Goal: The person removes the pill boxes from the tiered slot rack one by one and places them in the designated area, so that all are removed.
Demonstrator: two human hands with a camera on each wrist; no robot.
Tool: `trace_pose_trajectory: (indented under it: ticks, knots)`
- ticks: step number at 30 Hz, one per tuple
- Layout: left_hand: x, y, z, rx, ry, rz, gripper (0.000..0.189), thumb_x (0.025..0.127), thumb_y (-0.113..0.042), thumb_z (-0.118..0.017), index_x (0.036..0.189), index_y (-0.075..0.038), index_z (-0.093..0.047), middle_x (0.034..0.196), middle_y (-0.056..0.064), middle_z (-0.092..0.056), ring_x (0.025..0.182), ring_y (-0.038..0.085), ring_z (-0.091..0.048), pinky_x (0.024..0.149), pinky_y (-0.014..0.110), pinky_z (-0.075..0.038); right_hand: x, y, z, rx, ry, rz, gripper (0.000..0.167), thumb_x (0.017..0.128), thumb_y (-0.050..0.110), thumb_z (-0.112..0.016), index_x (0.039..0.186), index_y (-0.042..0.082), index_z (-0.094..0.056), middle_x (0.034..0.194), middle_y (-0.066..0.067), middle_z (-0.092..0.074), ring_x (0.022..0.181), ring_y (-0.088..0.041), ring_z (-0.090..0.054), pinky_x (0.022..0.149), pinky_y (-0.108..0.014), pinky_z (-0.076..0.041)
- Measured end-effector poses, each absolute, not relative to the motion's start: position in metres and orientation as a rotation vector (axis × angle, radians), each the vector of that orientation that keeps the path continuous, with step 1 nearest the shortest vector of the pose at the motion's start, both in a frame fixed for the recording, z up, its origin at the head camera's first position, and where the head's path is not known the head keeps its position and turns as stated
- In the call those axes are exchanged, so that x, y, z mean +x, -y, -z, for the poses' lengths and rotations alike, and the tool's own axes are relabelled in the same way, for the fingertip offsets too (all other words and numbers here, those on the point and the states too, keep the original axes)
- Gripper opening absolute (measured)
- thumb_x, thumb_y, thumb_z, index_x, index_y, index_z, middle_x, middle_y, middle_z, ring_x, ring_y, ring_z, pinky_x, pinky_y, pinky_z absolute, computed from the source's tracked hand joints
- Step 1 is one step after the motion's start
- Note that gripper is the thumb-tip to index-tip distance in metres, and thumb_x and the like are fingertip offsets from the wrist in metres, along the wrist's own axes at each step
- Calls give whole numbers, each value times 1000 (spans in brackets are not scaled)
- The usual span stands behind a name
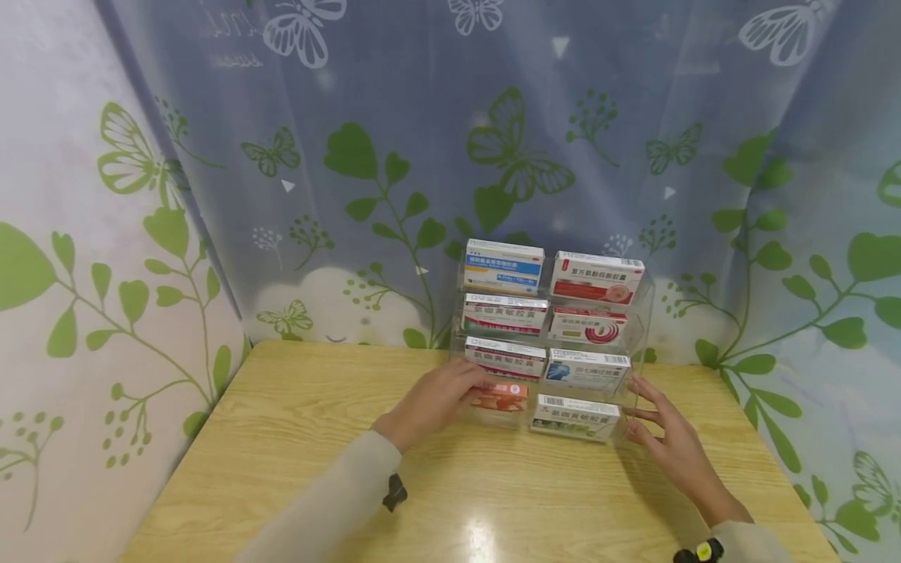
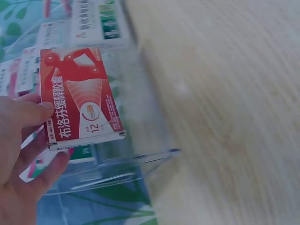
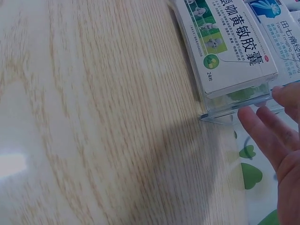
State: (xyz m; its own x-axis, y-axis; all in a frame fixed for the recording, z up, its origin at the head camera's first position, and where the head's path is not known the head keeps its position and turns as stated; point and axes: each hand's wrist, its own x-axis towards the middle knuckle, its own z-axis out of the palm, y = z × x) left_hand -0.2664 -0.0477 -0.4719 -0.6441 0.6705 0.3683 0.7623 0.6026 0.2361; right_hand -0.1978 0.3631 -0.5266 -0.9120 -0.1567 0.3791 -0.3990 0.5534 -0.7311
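Observation:
A clear plastic display rack [image 1: 637, 328] stands on the table, with medicine boxes in two columns on its steps. At the bottom left step, my left hand [image 1: 438, 397] pinches a red-orange medicine box [image 2: 79, 96] at one edge, the thumb on its printed face. That box tilts in front of the rack's tier. My right hand [image 1: 672, 450] is at the rack's right side, fingers fairly straight and touching or very near its edge. Closest to it is a white and green medicine box [image 3: 229, 42] on the bottom right step, which it does not hold.
Above it on the right sits a white and blue medicine box [image 1: 587, 371]. A blue and white box [image 1: 503, 267] and a red and white box [image 1: 597, 278] fill the top step. The wooden table [image 1: 303, 399] meets a patterned cloth backdrop [image 1: 394, 78] behind the rack.

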Motion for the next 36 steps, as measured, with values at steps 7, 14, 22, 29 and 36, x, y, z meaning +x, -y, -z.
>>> trace_pose_trajectory:
  ticks: [7, 14, 22, 29, 36]
  knots:
    - [-265, 68, 446, -1152, 2541, 611, 30, 104, -13, -75, 134, -19, -75, 132, 0, -77, 121, 20, -71, 103, 39, -62, -197, -362, 525, 446, 2536, -1280, 86, 102, -10, -68, 174, 17, -29, 157, -26, -50, 117, 13, -61, 77, -22, -66]
    - [-265, 108, 422, -1077, 2550, 699, 29, 104, -12, -75, 132, -20, -77, 127, -1, -78, 118, 19, -72, 100, 42, -62, -197, -363, 527, 431, 2537, -1287, 86, 102, -9, -69, 173, 17, -29, 156, -18, -52, 115, 16, -60, 77, -23, -66]
    - [-272, 169, 418, -993, 2552, 709, 29, 102, -8, -77, 130, -15, -77, 129, 3, -78, 116, 24, -70, 94, 47, -60, -197, -363, 524, 436, 2548, -1297, 87, 102, -11, -68, 174, 15, -27, 155, -31, -52, 115, 17, -59, 77, -23, -66]
    - [-288, 226, 446, -824, 2675, 772, 29, 104, -9, -73, 133, -12, -76, 129, 8, -77, 116, 29, -68, 97, 52, -59, -196, -363, 525, 443, 2538, -1308, 86, 102, -13, -66, 173, 14, -27, 154, -33, -51, 115, 15, -60, 77, -23, -66]
    - [-295, 271, 475, -742, 2757, 815, 25, 105, 1, -68, 128, -1, -77, 124, 19, -77, 111, 37, -73, 96, 57, -61, -197, -363, 525, 468, 2528, -1283, 88, 100, -15, -67, 173, 14, -28, 153, -33, -52, 115, 14, -62, 77, -26, -67]
